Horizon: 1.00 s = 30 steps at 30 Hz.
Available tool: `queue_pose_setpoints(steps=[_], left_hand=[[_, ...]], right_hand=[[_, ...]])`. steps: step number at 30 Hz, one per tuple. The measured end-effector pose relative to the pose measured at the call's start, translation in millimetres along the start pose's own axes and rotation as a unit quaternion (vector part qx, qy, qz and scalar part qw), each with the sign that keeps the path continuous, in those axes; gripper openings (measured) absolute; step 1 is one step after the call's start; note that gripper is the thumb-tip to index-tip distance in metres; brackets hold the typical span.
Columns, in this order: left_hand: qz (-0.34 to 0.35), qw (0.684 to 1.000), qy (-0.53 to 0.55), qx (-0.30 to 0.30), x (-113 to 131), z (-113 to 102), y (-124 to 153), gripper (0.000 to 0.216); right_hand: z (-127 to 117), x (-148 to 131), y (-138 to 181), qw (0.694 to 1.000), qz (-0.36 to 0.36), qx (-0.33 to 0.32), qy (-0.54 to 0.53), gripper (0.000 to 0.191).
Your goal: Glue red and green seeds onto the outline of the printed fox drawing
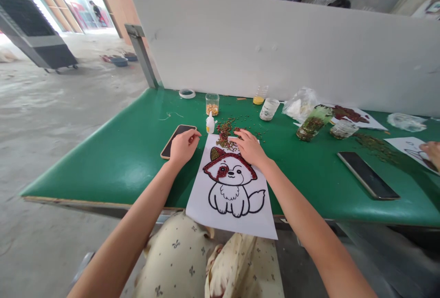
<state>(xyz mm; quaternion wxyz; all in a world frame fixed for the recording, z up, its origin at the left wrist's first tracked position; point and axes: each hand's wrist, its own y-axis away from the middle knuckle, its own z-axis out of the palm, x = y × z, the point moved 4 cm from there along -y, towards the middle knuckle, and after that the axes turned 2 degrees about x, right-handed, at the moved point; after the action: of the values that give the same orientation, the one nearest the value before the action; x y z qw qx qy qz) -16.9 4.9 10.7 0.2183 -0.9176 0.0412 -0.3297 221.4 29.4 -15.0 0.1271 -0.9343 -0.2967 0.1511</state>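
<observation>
A sheet of white paper [202,201] with a cartoon animal drawing lies in front of me, its near edge hanging past the table edge. Red beads or seeds cover its head band and one eye patch; greenish ones fill an ear. My right hand [252,147] lies at the sheet's top right, fingers apart, tips at a loose pile of red and green seeds [225,132]. My left hand [184,146] is curled closed beside the sheet, over the edge of a phone [169,146]; what its fingers hold, if anything, is hidden. A small white glue bottle [210,124] stands by the pile.
Behind the glue is a cup of yellow-orange grains [212,105]. Farther right are a tipped clear cup [269,109], a plastic bag [300,105], a jar of green seeds [312,124] and another phone [367,175]. Another person's hand [432,153] works at the right. A white board [275,50] closes off the back.
</observation>
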Motion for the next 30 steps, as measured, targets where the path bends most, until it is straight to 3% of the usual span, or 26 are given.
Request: queue_pose_setpoints(steps=[14,30], left_hand=[[0.005,1.000,-0.005,-0.003,0.3,-0.1,0.4,0.022],[0.011,1.000,-0.010,-0.010,4.4,0.9,0.9,0.023]], right_hand=[[-14.5,9.9,1.4,0.998,-0.004,0.062,-0.027,0.021],[-18.1,-0.7,-3.8,0.999,0.006,0.037,0.001,0.015]])
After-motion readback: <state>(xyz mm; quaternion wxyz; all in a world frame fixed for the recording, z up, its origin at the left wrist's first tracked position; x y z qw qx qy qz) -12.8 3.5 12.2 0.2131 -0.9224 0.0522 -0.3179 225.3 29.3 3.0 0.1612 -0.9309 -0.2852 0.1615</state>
